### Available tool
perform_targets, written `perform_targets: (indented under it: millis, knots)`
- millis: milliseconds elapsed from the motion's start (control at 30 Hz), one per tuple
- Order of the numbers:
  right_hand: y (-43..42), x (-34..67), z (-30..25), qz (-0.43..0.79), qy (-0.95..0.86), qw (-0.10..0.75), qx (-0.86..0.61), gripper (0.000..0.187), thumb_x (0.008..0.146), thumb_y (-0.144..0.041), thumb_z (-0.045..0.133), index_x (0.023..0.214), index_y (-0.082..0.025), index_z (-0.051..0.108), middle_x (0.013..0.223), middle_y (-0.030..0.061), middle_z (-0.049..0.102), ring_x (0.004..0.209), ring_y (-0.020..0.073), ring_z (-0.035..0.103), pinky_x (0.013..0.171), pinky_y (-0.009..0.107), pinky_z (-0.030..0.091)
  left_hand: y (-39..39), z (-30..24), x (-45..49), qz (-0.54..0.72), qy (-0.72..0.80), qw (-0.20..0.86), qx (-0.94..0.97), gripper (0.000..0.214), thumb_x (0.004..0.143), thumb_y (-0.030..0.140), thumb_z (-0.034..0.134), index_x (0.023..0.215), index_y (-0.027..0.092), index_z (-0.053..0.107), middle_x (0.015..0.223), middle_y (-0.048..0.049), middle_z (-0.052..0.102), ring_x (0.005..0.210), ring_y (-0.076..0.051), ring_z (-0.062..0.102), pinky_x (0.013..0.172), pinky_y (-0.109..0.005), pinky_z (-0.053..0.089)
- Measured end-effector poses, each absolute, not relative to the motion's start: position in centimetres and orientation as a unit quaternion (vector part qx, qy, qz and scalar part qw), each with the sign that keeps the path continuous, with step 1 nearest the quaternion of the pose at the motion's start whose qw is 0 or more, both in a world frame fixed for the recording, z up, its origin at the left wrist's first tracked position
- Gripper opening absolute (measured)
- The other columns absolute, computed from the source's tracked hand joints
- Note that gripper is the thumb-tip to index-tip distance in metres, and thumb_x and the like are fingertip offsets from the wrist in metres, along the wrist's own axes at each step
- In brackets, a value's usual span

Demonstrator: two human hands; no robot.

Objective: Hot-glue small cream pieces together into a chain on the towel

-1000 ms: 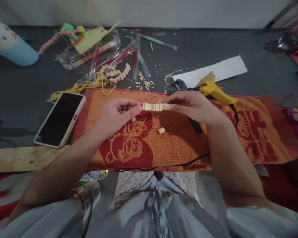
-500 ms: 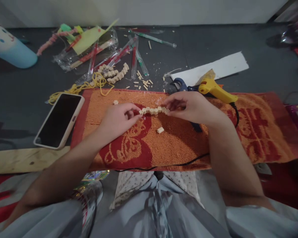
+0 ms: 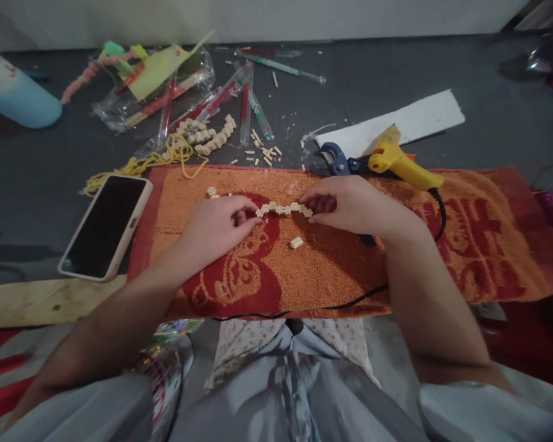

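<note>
A curved strip of short pale wooden stick pieces [image 3: 283, 209] spans the gap between my hands over the orange towel [image 3: 336, 270]. My left hand [image 3: 221, 224] pinches its left end between thumb and fingertips. At the right end, my right hand [image 3: 350, 202] is closed, with thumb and index finger at the strip's tip. Nearer to me lies a small loose cluster of wooden pieces [image 3: 296, 243]. Another little cluster [image 3: 212, 193] sits just beyond my left hand. Blue-handled cutters [image 3: 335, 158] lie beyond my right hand, partly hidden by it.
A yellow glue gun [image 3: 408, 164] rests at the right with its black cord over the towel. A white board strip [image 3: 396, 124] lies behind. At the left are a phone [image 3: 104, 227], yellow string [image 3: 138, 167], curved wooden strips [image 3: 216, 136], and scattered stick bits [image 3: 267, 152].
The strip has been tilted, so its end-on, flower-like top pattern now faces me more. Both hands stay at its ends. The whole view has shifted slightly.
</note>
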State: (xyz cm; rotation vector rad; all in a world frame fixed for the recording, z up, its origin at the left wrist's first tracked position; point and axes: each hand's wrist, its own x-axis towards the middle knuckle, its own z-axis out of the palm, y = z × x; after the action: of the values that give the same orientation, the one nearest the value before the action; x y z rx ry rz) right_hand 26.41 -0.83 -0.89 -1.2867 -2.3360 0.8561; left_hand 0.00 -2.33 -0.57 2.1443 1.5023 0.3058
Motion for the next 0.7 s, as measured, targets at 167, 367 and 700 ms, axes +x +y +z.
perform_targets:
  millis: [167, 367, 700]
  knots:
    - [-0.88, 26.41, -0.71, 0.277, -0.837, 0.170, -0.441, 0.019, 0.073, -0.009, 0.065, 0.087, -0.017, 0.074, 0.076, 0.0007, 0.069, 0.065, 0.0143, 0.061, 0.062, 0.027, 0.043, -2.46, -0.51, -0.02, 0.120, 0.552, 0.253, 0.785, 0.015, 0.084, 0.032, 0.068, 0.092, 0.021, 0.074, 0.069, 0.0022, 0.067, 0.061, -0.012, 0.056, 0.061, -0.026, 0.038]
    - [-0.96, 26.35, -0.71, 0.269, -0.837, 0.166, -0.446, 0.020, 0.072, -0.010, 0.064, 0.087, -0.019, 0.074, 0.075, 0.0002, 0.069, 0.065, 0.0149, 0.061, 0.062, 0.027, 0.042, -2.45, -0.54, 0.04, 0.142, 0.548, 0.250, 0.786, 0.026, 0.085, 0.044, 0.065, 0.085, 0.020, 0.075, 0.065, 0.0010, 0.067, 0.057, -0.012, 0.054, 0.057, -0.026, 0.036]
    - [-0.99, 25.76, -0.72, 0.209, -0.876, 0.143, -0.411, 0.019, 0.081, -0.014, 0.061, 0.093, -0.018, 0.076, 0.090, 0.0064, 0.071, 0.077, 0.0197, 0.063, 0.067, 0.029, 0.043, -1.77, -0.95, 0.88, 0.160, 0.566, 0.213, 0.780, 0.031, 0.088, 0.047, 0.061, 0.089, 0.023, 0.079, 0.066, -0.0007, 0.069, 0.060, -0.015, 0.055, 0.059, -0.028, 0.034]
